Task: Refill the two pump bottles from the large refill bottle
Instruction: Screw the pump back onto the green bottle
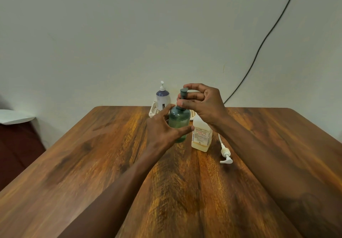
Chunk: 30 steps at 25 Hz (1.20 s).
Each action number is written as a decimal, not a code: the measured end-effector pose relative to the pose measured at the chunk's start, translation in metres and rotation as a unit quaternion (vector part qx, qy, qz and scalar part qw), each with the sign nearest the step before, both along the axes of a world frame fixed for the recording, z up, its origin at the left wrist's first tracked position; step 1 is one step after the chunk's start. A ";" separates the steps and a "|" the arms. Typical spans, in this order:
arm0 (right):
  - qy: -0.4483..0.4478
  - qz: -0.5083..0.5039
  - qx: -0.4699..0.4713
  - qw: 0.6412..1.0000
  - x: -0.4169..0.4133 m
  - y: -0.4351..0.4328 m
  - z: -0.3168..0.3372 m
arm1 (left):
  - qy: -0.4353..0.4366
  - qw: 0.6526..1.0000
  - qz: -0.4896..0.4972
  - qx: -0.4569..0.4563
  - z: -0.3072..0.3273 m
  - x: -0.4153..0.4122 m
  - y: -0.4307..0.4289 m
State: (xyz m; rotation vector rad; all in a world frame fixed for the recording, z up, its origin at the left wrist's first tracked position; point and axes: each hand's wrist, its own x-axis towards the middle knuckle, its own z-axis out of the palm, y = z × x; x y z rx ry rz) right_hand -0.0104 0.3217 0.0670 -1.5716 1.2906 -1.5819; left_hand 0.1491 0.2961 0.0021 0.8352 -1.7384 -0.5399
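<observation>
While the left hand (161, 132) grips the body of the green pump bottle (178, 121) standing upright on the surface (92, 163), the right hand (205, 104) pinches its pump top from above. The refill bottle (202, 139) sits just to its right, partly behind that wrist.

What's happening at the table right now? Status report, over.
Left hand grips green pump bottle by its body. Right hand pinches its pump top. Refill bottle stands just right; loose white pump lies beside it, clear of hands.
</observation>
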 end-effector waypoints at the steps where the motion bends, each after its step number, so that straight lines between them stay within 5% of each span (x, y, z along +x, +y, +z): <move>1: -0.007 -0.015 -0.008 1.000 0.001 -0.001 -0.001 | -0.001 1.000 0.001 -0.002 0.000 -0.001 -0.001; 16: 0.115 -0.208 -0.183 0.954 0.027 -0.005 -0.017 | 0.016 0.999 0.038 -0.022 -0.001 -0.015 -0.007; 30: 0.284 -0.237 -0.239 0.898 0.001 -0.047 -0.013 | 0.018 0.998 0.054 -0.024 0.002 -0.039 -0.057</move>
